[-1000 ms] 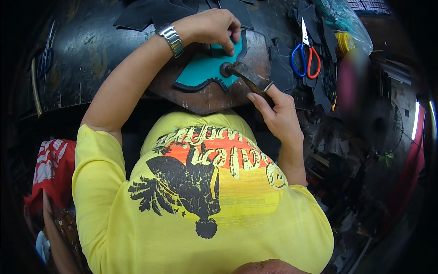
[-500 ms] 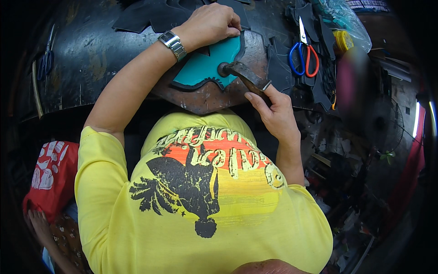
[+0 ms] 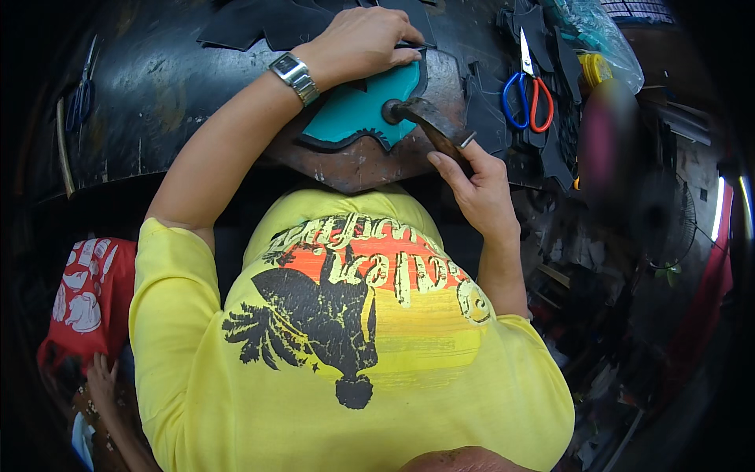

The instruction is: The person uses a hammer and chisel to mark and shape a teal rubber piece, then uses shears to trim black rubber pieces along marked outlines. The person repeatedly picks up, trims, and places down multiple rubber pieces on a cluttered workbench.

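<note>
A flat teal panel point(image 3: 354, 110) with a black border, notched along its near edge, lies on a worn brown slab point(image 3: 358, 169) at the table's front. Its far right corner is pinched by the fingers of my left hand point(image 3: 363, 46), which reaches across the panel's far side. My right hand point(image 3: 481, 193) is wrapped round the handle of a hammer point(image 3: 426, 124). The round face of the hammer is at the teal surface near the right edge; whether it touches I cannot tell. My left hand covers part of the panel's far side.
Scissors point(image 3: 519, 98) with blue and red handles lie to the right on black cut pieces point(image 3: 484, 102). More black sheets point(image 3: 267, 23) are behind my left hand. Dark-handled scissors point(image 3: 81, 102) lie far left. Another person's hand point(image 3: 102, 381) is below a red bag point(image 3: 94, 291).
The view has shifted slightly. My left index finger has stretched out a little along the panel's corner. At lower left the other person's hand has moved right.
</note>
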### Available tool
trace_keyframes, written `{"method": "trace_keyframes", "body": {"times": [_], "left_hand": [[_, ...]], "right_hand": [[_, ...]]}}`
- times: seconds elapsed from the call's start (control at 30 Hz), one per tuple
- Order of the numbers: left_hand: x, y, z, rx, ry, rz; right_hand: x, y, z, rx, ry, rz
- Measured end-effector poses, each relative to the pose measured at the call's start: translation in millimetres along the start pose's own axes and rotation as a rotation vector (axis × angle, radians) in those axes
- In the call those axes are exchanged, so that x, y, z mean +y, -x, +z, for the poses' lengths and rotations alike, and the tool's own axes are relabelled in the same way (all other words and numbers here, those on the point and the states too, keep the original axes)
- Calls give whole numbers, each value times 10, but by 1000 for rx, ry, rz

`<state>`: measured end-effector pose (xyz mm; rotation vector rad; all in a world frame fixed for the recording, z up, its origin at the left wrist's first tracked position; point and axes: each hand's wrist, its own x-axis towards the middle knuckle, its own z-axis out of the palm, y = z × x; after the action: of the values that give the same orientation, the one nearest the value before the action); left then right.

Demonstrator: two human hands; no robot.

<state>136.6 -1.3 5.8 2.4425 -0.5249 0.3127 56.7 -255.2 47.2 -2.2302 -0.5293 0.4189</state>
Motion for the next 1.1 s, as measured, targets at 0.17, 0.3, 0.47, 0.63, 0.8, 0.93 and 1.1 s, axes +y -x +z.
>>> {"method": "trace_keyframes", "body": {"times": [0.17,0.3,0.47,0.63,0.8,0.93,1.1], "left_hand": [[4,-53,105,57,-22,76],[6,-48,159,116,-32,96],[77,-46,88,133,86,-62],[143,198,-192,379,276,-317],[209,450,-306,436,326,-463],[192,601,-368,348,551,-612],[152,670,-317,160,668,-528]], "right_hand": [[19,-15,48,26,-35,-33],[23,-9,94,26,-51,-20],[17,-59,61,6,64,-63],[-133,-1,-202,114,-158,-20],[-249,27,-204,199,-244,-130],[-185,-92,-65,30,103,-23],[-123,-77,-81,12,103,-1]]}}
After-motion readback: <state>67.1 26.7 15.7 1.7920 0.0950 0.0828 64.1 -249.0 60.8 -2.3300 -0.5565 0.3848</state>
